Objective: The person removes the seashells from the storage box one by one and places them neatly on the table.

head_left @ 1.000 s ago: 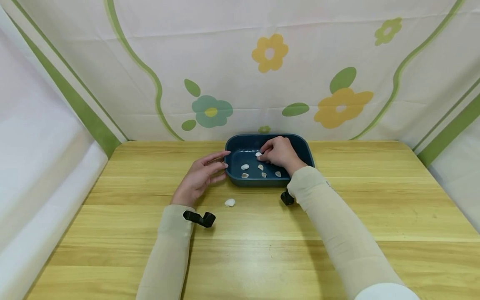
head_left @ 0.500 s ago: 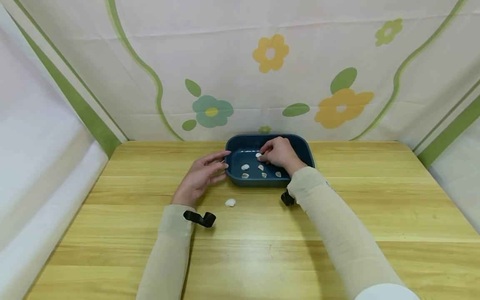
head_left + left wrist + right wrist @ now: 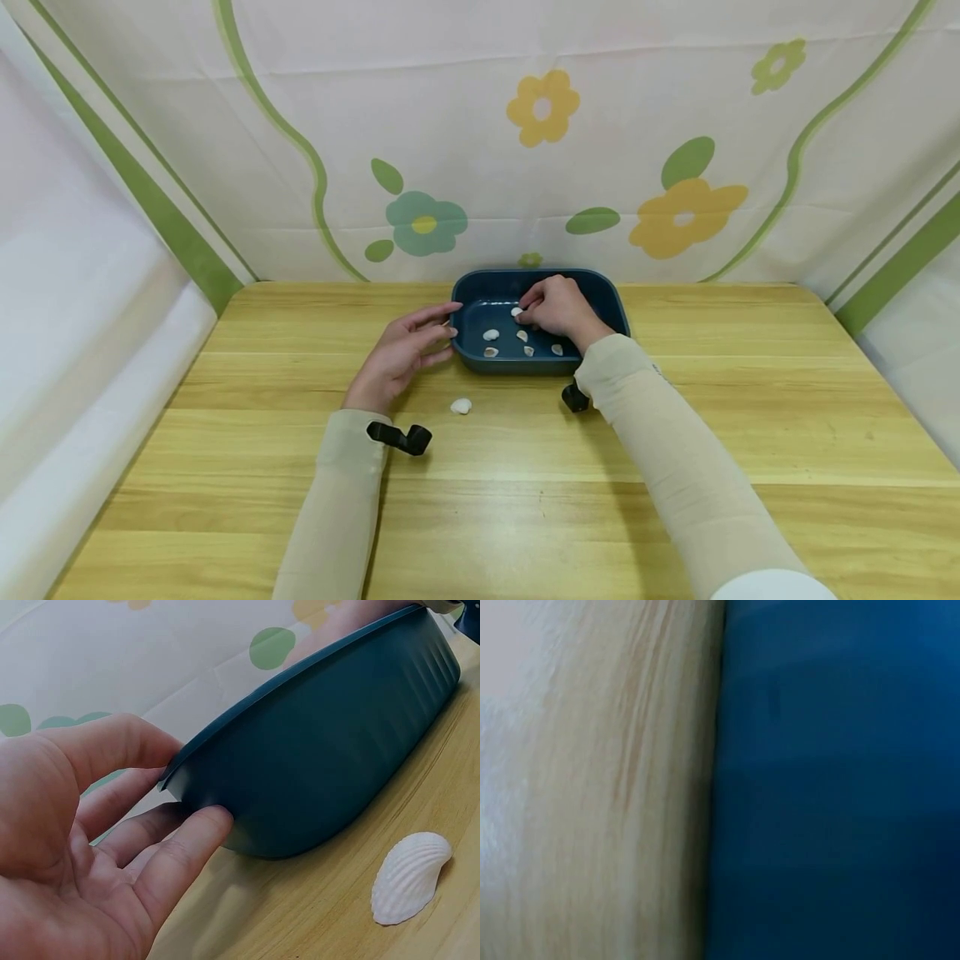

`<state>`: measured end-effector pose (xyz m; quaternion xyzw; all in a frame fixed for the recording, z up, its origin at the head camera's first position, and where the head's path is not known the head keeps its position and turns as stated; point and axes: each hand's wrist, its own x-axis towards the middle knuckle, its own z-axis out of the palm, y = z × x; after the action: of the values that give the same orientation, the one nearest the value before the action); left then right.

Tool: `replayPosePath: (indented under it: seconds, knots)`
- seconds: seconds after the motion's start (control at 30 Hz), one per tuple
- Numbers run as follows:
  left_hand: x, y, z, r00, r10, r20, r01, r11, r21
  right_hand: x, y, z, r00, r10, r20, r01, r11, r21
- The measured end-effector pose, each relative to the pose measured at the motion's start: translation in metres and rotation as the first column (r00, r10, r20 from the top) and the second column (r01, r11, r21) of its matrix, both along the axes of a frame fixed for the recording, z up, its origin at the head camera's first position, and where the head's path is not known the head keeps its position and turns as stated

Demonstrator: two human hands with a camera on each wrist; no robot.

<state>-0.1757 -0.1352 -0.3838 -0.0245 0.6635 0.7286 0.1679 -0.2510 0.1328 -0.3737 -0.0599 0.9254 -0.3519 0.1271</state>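
Observation:
Inside the dark blue tray (image 3: pixel 504 365), my right hand (image 3: pixel 561 310) reaches over the near edge and pinches a small white seashell (image 3: pixel 517 312) low over the tray floor. Several other shells lie on that floor, among them a rounded white shell (image 3: pixel 491 335) and a smaller shell (image 3: pixel 557 350) close to the near wall. At the tray's left end my left hand (image 3: pixel 395 354) rests its fingertips against the rim and outer wall, fingers spread and relaxed. A ribbed white shell (image 3: pixel 411 877) lies on the table just in front of the tray.
The wooden table (image 3: pixel 480 517) runs back to a white curtain (image 3: pixel 480 125) printed with flowers, close behind the tray. A black camera mount (image 3: pixel 408 438) sits on the left wrist. In the right wrist view, the tray's outer wall (image 3: pixel 840 787) fills the right half.

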Motion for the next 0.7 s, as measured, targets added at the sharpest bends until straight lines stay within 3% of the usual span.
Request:
replayPosePath:
  seconds: [0.23,0.5,0.7]
  knots:
    - [0.0006,-0.0001,0.0007,1.000,0.003,0.003,-0.003,1.000,0.000,-0.0003,0.0003,0.0001,1.000,0.003,0.005,-0.003,1.000,-0.006]
    - [0.0015,-0.0005,0.0017,1.000,0.002,-0.001,-0.002,1.000,0.003,0.0015,0.0023,0.0000,0.996,-0.002,-0.084,0.001,1.000,-0.009]
    - [0.0010,-0.0002,0.0005,1.000,0.000,-0.006,0.000,1.000,0.000,0.0034,0.0034,0.0008,0.994,-0.026,-0.106,0.021,0.999,-0.046]
